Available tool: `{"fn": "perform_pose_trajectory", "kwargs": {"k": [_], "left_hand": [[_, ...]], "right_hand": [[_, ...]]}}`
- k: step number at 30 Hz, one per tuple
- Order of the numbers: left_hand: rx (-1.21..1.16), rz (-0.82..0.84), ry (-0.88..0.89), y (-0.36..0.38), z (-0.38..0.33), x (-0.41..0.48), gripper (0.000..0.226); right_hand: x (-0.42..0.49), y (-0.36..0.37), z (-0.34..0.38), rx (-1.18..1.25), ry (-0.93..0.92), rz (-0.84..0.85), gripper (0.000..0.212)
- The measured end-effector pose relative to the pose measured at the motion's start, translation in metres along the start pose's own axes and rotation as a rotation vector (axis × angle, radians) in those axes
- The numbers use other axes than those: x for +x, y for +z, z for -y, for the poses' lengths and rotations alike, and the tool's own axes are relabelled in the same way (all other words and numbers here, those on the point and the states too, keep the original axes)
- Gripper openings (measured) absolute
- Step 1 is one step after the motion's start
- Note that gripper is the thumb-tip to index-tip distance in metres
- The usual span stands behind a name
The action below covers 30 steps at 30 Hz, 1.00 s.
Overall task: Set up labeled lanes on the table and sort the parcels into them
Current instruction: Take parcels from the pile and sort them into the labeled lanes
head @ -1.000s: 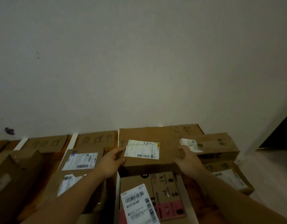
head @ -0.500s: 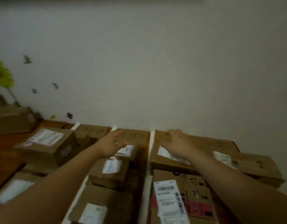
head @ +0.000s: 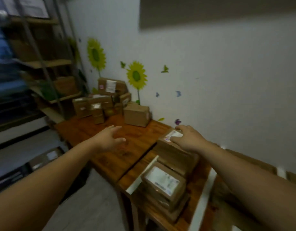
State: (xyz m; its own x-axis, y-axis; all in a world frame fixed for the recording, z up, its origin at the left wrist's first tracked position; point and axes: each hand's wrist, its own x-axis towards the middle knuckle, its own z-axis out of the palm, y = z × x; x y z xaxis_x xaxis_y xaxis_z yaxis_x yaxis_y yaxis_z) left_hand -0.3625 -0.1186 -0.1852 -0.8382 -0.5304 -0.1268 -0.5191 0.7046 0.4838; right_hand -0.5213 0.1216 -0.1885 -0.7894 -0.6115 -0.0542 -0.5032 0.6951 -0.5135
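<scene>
A heap of brown cardboard parcels (head: 103, 100) stands at the far end of the wooden table (head: 120, 152), with one larger parcel (head: 137, 115) beside it near the wall. My left hand (head: 110, 139) hovers open over bare table, holding nothing. My right hand (head: 187, 138) reaches out with spread fingers above the far end of a labeled parcel (head: 170, 147); touch is unclear. Nearer lies another parcel (head: 162, 182) with a white label, between white tape strips (head: 140, 177) that mark lanes.
A metal shelf rack (head: 43, 64) with boxes stands at the left. Sunflower and butterfly stickers (head: 136, 75) decorate the white wall. Grey floor lies left of the table, with a dark crate (head: 43, 159) on it. More cardboard (head: 254, 162) lies along the wall at the right.
The view has swung left from the sorted lanes toward the parcel heap. Both hands let go of the parcel they held and now reach out, open, toward the left.
</scene>
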Motion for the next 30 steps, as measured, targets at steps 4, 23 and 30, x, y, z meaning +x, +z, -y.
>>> {"fn": "perform_pose_trajectory", "kwargs": {"k": [4, 23, 30], "left_hand": [[-0.031, -0.04, -0.058, -0.052, 0.072, 0.007, 0.069], [-0.087, 0.086, -0.124, -0.116, 0.153, 0.294, 0.069], [-0.089, 0.261, 0.043, -0.08, 0.128, 0.439, 0.065]], "right_hand": [[0.046, 0.033, 0.074, -0.02, -0.084, 0.054, 0.068], [0.357, 0.124, 0.133, 0.106, 0.029, 0.099, 0.064], [0.417, 0.143, 0.094, 0.058, 0.316, 0.084, 0.07]]}}
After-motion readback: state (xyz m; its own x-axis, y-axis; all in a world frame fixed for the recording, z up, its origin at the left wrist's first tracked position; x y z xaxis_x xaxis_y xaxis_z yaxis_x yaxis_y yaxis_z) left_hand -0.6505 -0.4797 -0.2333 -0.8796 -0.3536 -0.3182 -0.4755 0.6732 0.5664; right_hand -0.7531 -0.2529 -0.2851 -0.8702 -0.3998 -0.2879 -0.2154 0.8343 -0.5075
